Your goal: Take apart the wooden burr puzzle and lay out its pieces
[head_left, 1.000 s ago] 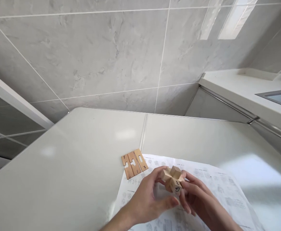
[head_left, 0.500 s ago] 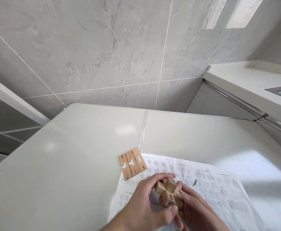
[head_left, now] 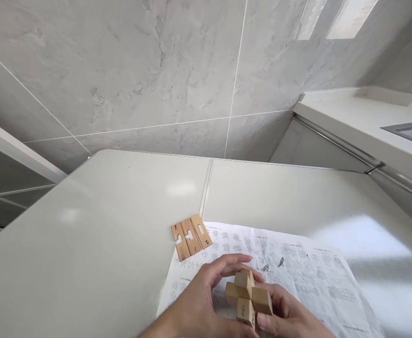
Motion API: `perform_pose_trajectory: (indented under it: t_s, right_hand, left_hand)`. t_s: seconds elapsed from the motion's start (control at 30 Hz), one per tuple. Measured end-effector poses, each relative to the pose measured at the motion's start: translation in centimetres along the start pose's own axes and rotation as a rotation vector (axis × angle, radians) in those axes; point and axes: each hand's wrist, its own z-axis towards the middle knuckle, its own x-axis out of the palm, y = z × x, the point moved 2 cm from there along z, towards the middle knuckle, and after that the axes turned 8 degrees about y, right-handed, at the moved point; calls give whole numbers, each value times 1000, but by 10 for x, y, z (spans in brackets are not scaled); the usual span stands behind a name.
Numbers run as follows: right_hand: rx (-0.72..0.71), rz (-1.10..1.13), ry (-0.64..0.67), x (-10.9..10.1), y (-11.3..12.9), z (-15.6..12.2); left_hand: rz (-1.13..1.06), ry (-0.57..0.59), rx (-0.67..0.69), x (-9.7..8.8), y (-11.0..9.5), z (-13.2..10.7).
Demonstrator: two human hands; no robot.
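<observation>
The left hand (head_left: 197, 307) and right hand (head_left: 292, 321) grip a wooden cross puzzle (head_left: 248, 295) over a printed sheet (head_left: 304, 277) on the counter (head_left: 103, 244). Three slotted wooden pieces (head_left: 190, 236) lie at its 11 o'clock.

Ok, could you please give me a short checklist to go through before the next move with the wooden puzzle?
1. Grip on the wooden puzzle: ok. The left hand is at its left side and the right hand is under its right side.
2. Blocks seated together in a cross: ok on the faces in view. The far side: cannot tell.
3. Three flat slotted pieces in sight: ok. They lie side by side on the table, at the far left corner of the printed sheet.
4. Sheet lying flat: ok. Print legible: cannot tell, too small.
5. Puzzle apart from the flat pieces: ok. It is held over the sheet.
</observation>
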Motion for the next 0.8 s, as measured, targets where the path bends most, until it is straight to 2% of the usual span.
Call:
perform_pose_trajectory:
  t_s: [0.43,0.63,0.8]
  right_hand:
    - [-72,30,-77,0,-21,-2]
    - [-15,23,-225,0,-22,-12]
    - [-33,-29,-133,6,-4,-2]
  left_hand:
    - [128,68,88,-5,-2,0]
    - [155,68,68,-5,-1,-2]
    - [147,23,-1,-2,-8,-1]
